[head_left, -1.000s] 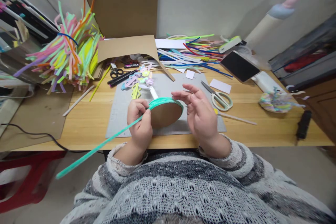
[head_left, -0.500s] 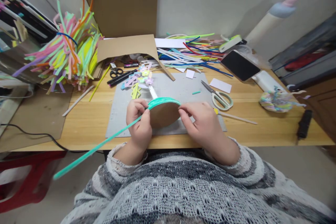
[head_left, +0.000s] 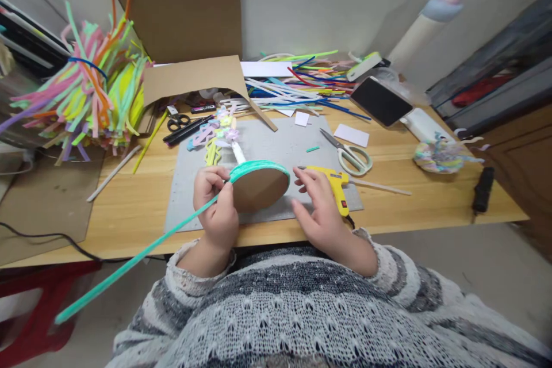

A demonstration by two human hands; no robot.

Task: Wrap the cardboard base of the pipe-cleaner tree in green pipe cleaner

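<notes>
My left hand (head_left: pixel 215 213) is closed, pinching a long teal pipe cleaner (head_left: pixel 133 259) against the rim of a round cardboard disc (head_left: pixel 259 188). The pipe cleaner is wrapped around the disc's edge, and its loose end trails down to the left past the table edge. A white stem with pastel pipe-cleaner flowers (head_left: pixel 219 129) rises from behind the disc. My right hand (head_left: pixel 317 210) lies open on the grey mat (head_left: pixel 284 144), fingers spread, right beside a yellow glue gun (head_left: pixel 336 181) and touching its left side.
Green-handled scissors (head_left: pixel 353 158) and a wooden stick lie right of the glue gun. A phone (head_left: pixel 379 100), loose pipe cleaners (head_left: pixel 302 83), a cardboard sheet (head_left: pixel 194 77) and black scissors (head_left: pixel 176 122) sit farther back. A big pipe-cleaner bundle (head_left: pixel 90 92) stands at left.
My right hand left the disc's right rim and dropped onto the mat beside the glue gun, which it hid before. The view shifted slightly. My left hand kept its hold.
</notes>
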